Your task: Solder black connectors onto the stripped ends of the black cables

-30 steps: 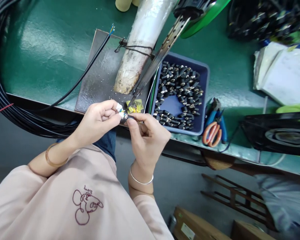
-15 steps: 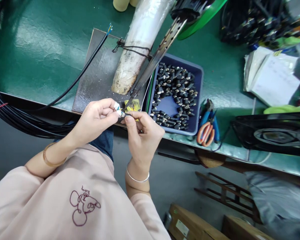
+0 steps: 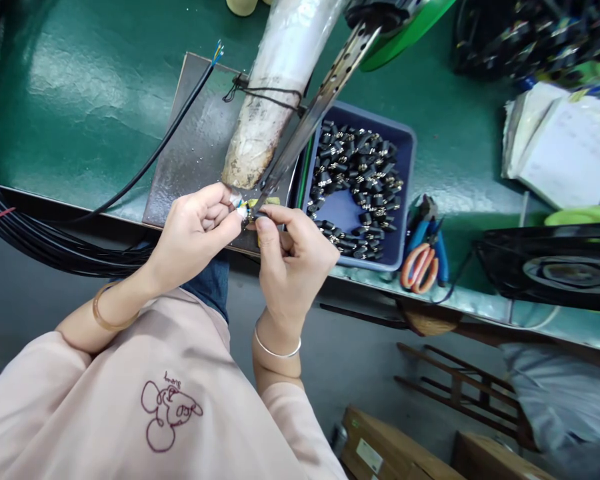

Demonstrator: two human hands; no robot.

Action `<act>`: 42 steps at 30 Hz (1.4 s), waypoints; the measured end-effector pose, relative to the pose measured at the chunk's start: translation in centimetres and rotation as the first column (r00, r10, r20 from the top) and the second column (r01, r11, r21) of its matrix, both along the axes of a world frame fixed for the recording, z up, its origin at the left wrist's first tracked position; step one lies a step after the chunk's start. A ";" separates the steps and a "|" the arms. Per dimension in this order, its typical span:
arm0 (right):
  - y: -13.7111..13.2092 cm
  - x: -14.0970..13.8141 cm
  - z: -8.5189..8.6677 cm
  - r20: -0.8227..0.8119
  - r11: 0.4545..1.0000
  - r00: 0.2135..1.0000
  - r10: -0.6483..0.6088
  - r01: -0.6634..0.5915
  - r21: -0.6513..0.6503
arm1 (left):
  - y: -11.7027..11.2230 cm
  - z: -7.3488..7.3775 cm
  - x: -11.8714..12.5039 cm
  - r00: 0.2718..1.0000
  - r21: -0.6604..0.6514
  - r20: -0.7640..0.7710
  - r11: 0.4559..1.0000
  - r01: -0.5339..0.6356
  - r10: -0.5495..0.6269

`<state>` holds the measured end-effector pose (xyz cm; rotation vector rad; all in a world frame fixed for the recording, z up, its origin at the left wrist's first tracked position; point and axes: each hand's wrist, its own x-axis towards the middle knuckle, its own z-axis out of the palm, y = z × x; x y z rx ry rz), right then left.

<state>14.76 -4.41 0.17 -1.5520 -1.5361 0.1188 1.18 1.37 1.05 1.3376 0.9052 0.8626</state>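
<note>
My left hand (image 3: 195,223) is closed in a pinch on thin coloured wires (image 3: 241,205), with white wrapping on its fingertips. Opposite it, my right hand (image 3: 297,253) pinches a small black connector (image 3: 258,215), mostly covered by the fingers. The wires and the connector's metal end meet between both hands. A soldering iron (image 3: 325,97) slants down from above, its tip at or very near this meeting point; contact is too small to make out. A yellow sponge piece (image 3: 274,201) lies just behind, partly hidden.
A blue tray (image 3: 409,160) of black connectors stands to the right, beside pliers (image 3: 420,267). A white-wrapped tube (image 3: 280,80) hangs over a dark board (image 3: 175,160). One black cable (image 3: 165,143) crosses the board from a coil (image 3: 55,247) at left. Papers (image 3: 565,153) lie far right.
Both hands have shifted slightly right and brought the wires and connector closer under the iron's tip. The sponge is now more hidden. The camera view has moved a little.
</note>
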 end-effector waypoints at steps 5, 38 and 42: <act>-0.1 0.0 -0.1 0.028 1.000 1.000 0.001 -0.001 0.006 | 0.0 0.0 -0.2 0.999 0.027 -0.042 1.000 0.005 -0.003; -1.4 1.1 0.2 -0.349 0.959 0.927 0.137 -0.212 -0.187 | -1.5 0.1 -2.1 0.993 0.048 0.059 0.993 0.104 -0.106; -1.5 0.9 0.5 -0.141 0.973 0.981 0.131 -0.155 -0.173 | -1.4 0.4 -2.3 0.993 0.039 0.029 0.993 0.114 -0.115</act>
